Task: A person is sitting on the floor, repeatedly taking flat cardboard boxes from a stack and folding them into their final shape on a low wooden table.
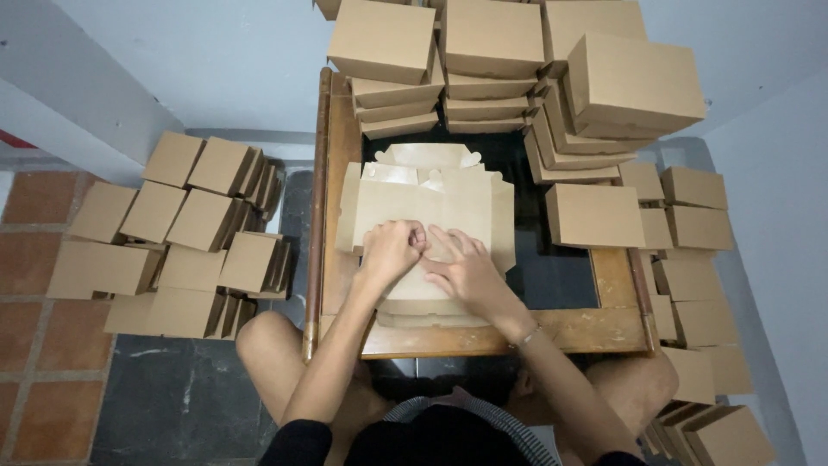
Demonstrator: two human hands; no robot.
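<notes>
Pale grey walls close in a corner where we sit at a small wooden table with a dark glass top, our knees under its near edge. On it lies a flat, unfolded brown cardboard box blank, its flaps spread out and its tabbed edge pointing away from us. Our left hand is curled into a loose fist and presses down on the middle of the blank; our right hand lies flat just beside it, fingers spread narrow, touching the same sheet. Neither hand grips anything. Behind the blank, at the far edge of the table, we see stacks of closed brown cardboard boxes, lids down, so we cannot tell what is inside them. One more closed box sits on the table to the right. On the terracotta-tiled floor to our left stands a cluster of folded boxes, and another pile runs along the right wall.
</notes>
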